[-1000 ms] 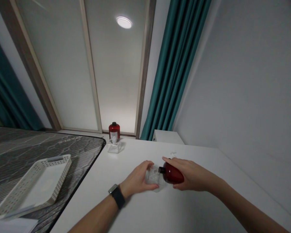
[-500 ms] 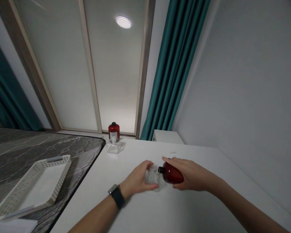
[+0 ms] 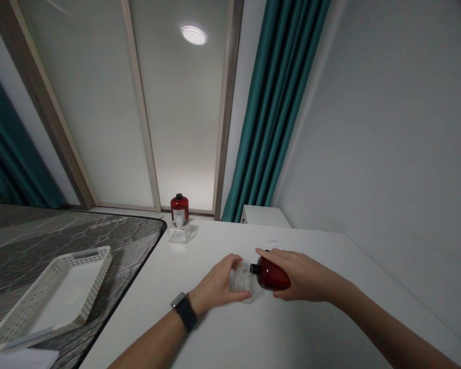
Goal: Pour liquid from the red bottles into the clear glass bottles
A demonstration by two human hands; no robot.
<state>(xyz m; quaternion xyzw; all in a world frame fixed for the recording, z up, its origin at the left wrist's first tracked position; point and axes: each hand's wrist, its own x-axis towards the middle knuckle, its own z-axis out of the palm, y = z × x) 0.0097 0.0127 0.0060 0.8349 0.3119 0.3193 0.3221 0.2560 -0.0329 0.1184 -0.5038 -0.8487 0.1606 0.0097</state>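
My left hand (image 3: 225, 283), with a dark watch on its wrist, is wrapped around a clear square bottle (image 3: 241, 277) on the white table. From the right, my right hand (image 3: 297, 274) grips a dark red bottle (image 3: 272, 273) tipped on its side. The red bottle's black neck points left, over the mouth of the clear bottle. Whether liquid is flowing I cannot make out. Farther back stands another red bottle (image 3: 179, 206) with a black cap and a pale label, behind a clear container (image 3: 177, 234).
A white perforated basket (image 3: 86, 302) lies on the grey patterned surface (image 3: 130, 225) to the left, with white paper (image 3: 26, 359) beside it. A small clear piece (image 3: 273, 243) rests beyond my right hand. A white cabinet (image 3: 267, 216) and teal curtain (image 3: 269, 128) stand behind the table (image 3: 230, 338).
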